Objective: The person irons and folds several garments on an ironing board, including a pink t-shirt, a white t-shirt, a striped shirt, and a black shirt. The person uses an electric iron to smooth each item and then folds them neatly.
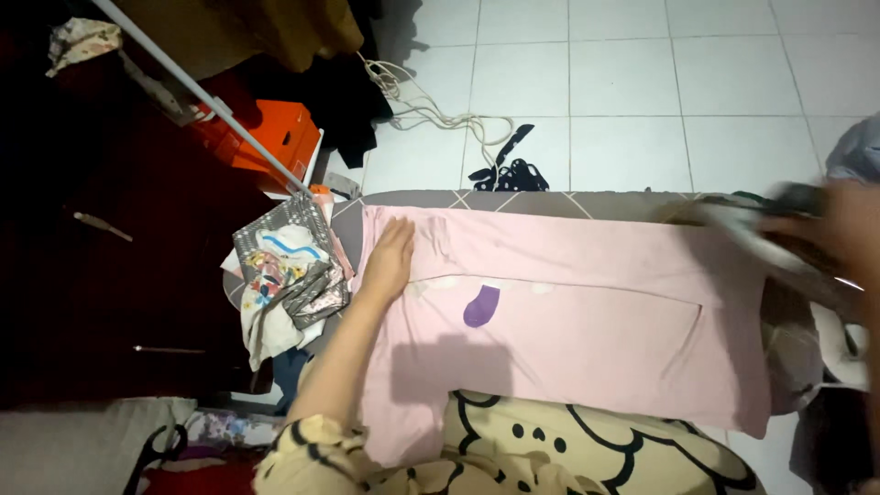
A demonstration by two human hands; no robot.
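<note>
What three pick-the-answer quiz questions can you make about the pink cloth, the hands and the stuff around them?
1. Where does the left hand rest?
A. on the pink cloth
B. on the orange box
C. on the floor

2. What colour is the small patch on the cloth?
A. green
B. purple
C. yellow

3. How does the left hand lie?
A. closed in a fist
B. pinching a fold
C. flat with its fingers out

Answers: 1 A, its palm lies near the cloth's left end. 2 B, the patch shows purple against the pink. 3 C, the fingers lie spread on the fabric.
</note>
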